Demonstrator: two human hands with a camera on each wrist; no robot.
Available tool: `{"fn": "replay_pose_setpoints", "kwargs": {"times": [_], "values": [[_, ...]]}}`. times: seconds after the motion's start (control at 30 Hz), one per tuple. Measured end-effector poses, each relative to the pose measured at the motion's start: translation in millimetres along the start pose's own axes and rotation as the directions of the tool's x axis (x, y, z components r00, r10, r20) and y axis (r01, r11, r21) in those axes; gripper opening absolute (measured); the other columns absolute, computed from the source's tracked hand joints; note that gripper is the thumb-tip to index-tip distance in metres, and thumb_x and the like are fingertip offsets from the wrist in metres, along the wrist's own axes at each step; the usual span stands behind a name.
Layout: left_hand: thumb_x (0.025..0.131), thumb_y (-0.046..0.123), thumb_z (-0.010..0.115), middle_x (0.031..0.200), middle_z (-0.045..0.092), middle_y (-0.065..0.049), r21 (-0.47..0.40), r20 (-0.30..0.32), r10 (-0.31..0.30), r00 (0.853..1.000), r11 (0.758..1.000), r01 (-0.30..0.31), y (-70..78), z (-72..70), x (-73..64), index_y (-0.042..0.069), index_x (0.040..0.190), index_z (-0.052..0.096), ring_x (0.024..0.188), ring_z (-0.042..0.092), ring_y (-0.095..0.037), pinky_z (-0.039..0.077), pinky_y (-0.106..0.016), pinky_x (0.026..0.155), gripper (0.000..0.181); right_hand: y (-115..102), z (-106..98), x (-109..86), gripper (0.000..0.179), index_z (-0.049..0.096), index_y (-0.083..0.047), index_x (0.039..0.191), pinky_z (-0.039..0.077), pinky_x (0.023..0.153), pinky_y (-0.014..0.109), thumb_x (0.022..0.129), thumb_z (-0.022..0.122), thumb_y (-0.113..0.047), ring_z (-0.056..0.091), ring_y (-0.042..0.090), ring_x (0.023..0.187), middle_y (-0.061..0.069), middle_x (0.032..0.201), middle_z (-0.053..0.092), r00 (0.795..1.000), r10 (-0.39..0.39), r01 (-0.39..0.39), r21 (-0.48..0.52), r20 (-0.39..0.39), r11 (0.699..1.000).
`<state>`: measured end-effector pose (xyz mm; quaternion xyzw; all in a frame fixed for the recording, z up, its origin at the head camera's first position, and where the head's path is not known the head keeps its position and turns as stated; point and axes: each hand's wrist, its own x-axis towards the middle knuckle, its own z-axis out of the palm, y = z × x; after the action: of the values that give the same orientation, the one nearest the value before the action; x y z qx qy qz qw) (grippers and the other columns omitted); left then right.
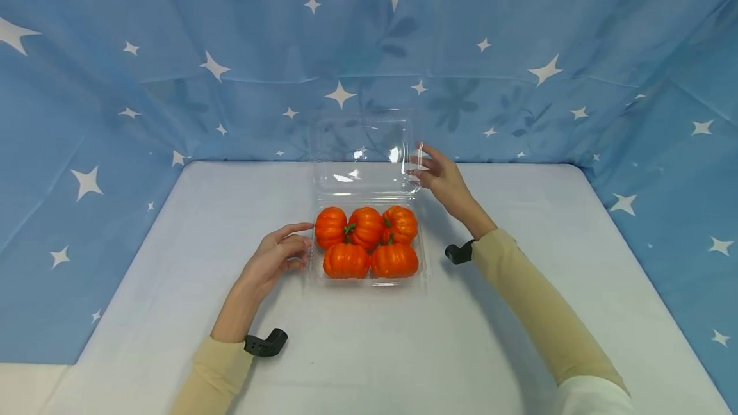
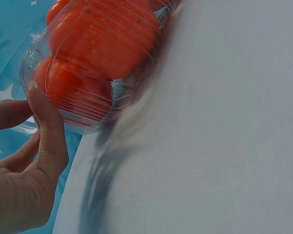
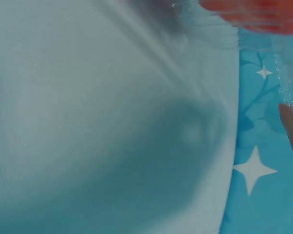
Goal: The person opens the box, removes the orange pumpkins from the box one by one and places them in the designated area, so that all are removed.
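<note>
A clear plastic clamshell box (image 1: 423,268) lies on the table with several small orange pumpkins (image 1: 366,228) in its base. Its clear lid (image 1: 363,178) stands raised at the back. At the box's left side is my left hand (image 1: 268,262), index finger extended to the rim; the left wrist view shows its thumb (image 2: 48,117) against the ribbed wall. My right hand (image 1: 448,186) holds the lid's right edge between thumb and fingers. Only one fingertip (image 3: 290,122) of it shows in the right wrist view, touching the clear plastic.
A white cloth covers the table (image 1: 369,344). Behind and beside it hangs a blue curtain (image 1: 259,37) with white stars. Each wrist carries a black strap device (image 1: 266,342).
</note>
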<state>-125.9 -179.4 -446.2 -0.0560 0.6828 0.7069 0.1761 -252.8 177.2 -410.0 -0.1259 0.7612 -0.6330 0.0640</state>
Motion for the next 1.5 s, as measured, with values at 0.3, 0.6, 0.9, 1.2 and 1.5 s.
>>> {"fn": "replay_pose_setpoints", "kwargs": {"times": [0.3, 0.6, 0.9, 1.2, 1.5], "values": [[0.101, 0.011, 0.058, 0.082, 0.065, 0.0, 0.001, 0.006, 0.001, 1.0, 1.0, -0.001, 1.4, 0.7, 1.3, -0.001, 0.147, 0.047, 0.071, 0.058, -0.012, 0.055, -0.024, 0.065, 0.048, 12.0, -2.7, 3.6, 0.064, 0.029, -0.006, 0.162, 0.053, 0.102, 0.045, 0.103, 0.054, -0.001, 0.057, 0.046, 0.131, 0.026, 0.154, 0.046, 0.993, 0.121, -0.122, 0.078, 0.011, 0.99], [0.102, 0.011, 0.057, 0.081, 0.063, 0.0, 0.004, -0.004, -0.015, 1.0, 1.0, 0.015, 3.8, 1.0, 2.9, -0.001, 0.145, 0.049, 0.069, 0.058, -0.013, 0.054, -0.024, 0.063, 0.046, 17.7, -2.9, 3.2, 0.066, 0.029, -0.008, 0.162, 0.048, 0.109, 0.053, 0.103, 0.055, 0.0, 0.057, 0.045, 0.131, 0.025, 0.154, 0.048, 0.983, 0.169, -0.177, 0.121, 0.07, 0.977], [0.102, 0.012, 0.058, 0.079, 0.062, 0.0, 0.009, 0.009, -0.01, 1.0, 1.0, 0.01, 4.0, 0.1, 3.7, -0.001, 0.147, 0.048, 0.069, 0.058, -0.013, 0.054, -0.023, 0.064, 0.047, 20.0, -2.6, -1.0, 0.06, 0.03, -0.004, 0.161, 0.048, 0.109, 0.05, 0.105, 0.053, -0.007, 0.058, 0.043, 0.131, 0.023, 0.151, 0.052, 0.966, 0.235, -0.242, 0.06, 0.105, 0.968], [0.103, 0.014, 0.059, 0.08, 0.06, 0.0, 0.009, 0.026, 0.01, 1.0, 1.0, -0.01, 3.2, -3.3, 3.2, -0.001, 0.148, 0.046, 0.068, 0.057, -0.013, 0.053, -0.024, 0.064, 0.05, 26.5, -4.0, -2.1, 0.059, 0.032, 0.002, 0.158, 0.048, 0.109, 0.049, 0.103, 0.05, -0.007, 0.058, 0.041, 0.132, 0.026, 0.151, 0.051, 0.947, 0.285, -0.292, 0.025, 0.147, 0.956], [0.103, 0.015, 0.06, 0.079, 0.062, 0.002, 0.013, 0.04, 0.025, 0.999, 1.0, -0.026, 2.0, -4.7, 3.7, -0.001, 0.149, 0.046, 0.069, 0.057, -0.013, 0.053, -0.024, 0.064, 0.051, 31.8, -5.6, -1.6, 0.054, 0.036, 0.005, 0.155, 0.053, 0.104, 0.04, 0.104, 0.049, -0.007, 0.059, 0.04, 0.131, 0.026, 0.148, 0.053, 0.932, 0.324, -0.328, -0.002, 0.163, 0.945]]}}
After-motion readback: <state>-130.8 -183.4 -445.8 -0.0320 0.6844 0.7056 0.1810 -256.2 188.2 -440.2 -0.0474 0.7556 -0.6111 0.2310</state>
